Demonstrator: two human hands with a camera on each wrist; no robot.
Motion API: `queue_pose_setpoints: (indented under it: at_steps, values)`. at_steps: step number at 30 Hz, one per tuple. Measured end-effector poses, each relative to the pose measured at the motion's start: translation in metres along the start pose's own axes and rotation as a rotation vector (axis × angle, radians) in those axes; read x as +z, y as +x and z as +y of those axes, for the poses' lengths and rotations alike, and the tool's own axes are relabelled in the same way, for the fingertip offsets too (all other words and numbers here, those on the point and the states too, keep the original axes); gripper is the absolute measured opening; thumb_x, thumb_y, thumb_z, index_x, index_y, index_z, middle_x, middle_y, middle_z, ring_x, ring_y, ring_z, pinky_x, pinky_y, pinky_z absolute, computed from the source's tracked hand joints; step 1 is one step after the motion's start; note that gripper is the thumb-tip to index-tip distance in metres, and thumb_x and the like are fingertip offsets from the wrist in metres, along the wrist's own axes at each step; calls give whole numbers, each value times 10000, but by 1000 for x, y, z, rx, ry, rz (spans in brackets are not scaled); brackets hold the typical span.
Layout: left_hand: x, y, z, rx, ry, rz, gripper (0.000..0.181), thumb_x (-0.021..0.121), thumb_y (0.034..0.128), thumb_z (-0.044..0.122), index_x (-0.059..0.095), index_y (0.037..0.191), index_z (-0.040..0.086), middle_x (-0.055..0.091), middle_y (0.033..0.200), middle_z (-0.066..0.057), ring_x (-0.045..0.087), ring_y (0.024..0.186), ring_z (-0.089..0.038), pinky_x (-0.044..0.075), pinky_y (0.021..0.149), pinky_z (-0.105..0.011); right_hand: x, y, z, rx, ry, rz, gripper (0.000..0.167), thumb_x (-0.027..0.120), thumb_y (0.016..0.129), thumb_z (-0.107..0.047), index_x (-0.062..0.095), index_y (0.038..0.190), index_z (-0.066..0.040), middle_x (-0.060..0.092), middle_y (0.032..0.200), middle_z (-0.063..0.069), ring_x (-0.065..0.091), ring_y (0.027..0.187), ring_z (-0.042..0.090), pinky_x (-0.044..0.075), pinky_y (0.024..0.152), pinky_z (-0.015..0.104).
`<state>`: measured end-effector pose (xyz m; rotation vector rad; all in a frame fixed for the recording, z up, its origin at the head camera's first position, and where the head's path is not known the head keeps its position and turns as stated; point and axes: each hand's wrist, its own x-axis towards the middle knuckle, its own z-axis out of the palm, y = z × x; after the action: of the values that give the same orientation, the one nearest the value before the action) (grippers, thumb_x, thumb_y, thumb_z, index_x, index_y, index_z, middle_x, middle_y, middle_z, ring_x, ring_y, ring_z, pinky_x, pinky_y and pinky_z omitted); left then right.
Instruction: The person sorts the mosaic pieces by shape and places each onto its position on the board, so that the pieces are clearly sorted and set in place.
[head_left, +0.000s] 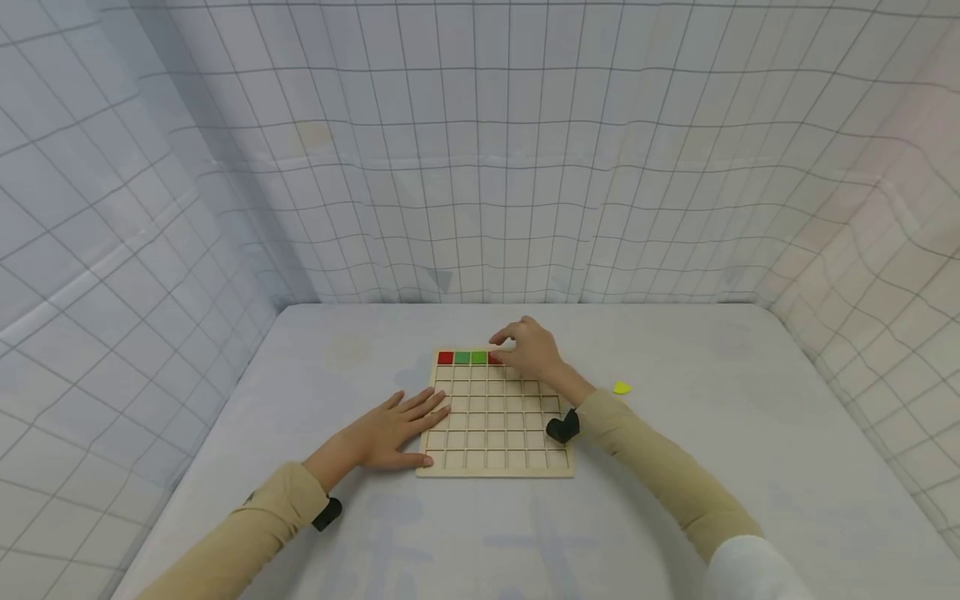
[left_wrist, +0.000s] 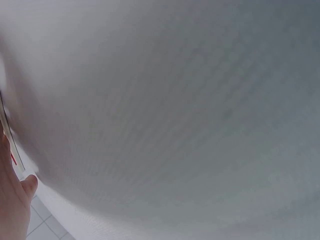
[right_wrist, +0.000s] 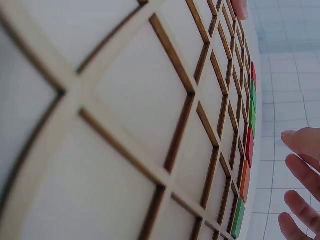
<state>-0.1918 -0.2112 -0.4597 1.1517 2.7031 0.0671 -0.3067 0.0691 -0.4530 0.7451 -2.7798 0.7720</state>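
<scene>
A pale wooden grid board (head_left: 477,472) lies flat on the white table. Square tiles fill part of its far row: a red tile (head_left: 446,358), a green tile (head_left: 462,357), a lighter green tile (head_left: 478,357) and a second red tile (head_left: 494,358). In the right wrist view an orange tile (right_wrist: 245,181) and another green tile (right_wrist: 238,218) continue that row. My left hand (head_left: 390,433) is spread, its fingertips resting on the board's left edge. Above the far row hovers my right hand (head_left: 531,348), fingers bent loosely and apart, with nothing seen between them.
A small yellow piece (head_left: 622,387) lies on the table, right of the board. White cloth with a dark grid (head_left: 525,208) hangs behind the table and along both sides. Each wrist carries a dark camera mount (head_left: 564,427).
</scene>
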Motion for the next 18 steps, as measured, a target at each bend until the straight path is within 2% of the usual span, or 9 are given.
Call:
queue_pose_setpoints:
  at_steps: [4, 8, 14, 18]
  values:
    - [0, 0, -1, 3, 4, 5, 793, 472, 934, 588, 198, 1552, 174, 144, 1623, -85, 147, 1494, -310, 178, 1147, -613, -8, -7, 8, 21, 29, 10, 202, 748, 841, -293, 772, 1002, -174, 701, 970, 15, 580, 934, 197, 511, 683, 337]
    - [0, 0, -2, 11, 10, 9, 792, 472, 936, 586, 199, 1552, 170, 148, 1622, -88, 151, 1492, -312, 183, 1145, -614, -14, -14, 19, 15, 36, 27, 206, 752, 838, -275, 770, 1007, -158, 704, 973, 30, 587, 930, 218, 496, 640, 318]
    - [1, 0, -2, 10, 16, 5, 796, 465, 936, 592, 196, 1552, 167, 144, 1622, -92, 147, 1493, -311, 184, 1146, -612, -26, -25, 34, 3, 22, 61, 218, 771, 818, -276, 769, 996, -151, 728, 948, 5, 578, 883, 198, 457, 581, 263]
    - [1, 0, -2, 7, 13, 4, 797, 462, 935, 596, 196, 1552, 167, 140, 1623, -91, 142, 1494, -310, 182, 1147, -612, -34, -33, 45, 23, -3, 62, 230, 764, 827, -287, 764, 1017, -157, 722, 953, -4, 577, 891, 189, 460, 600, 267]
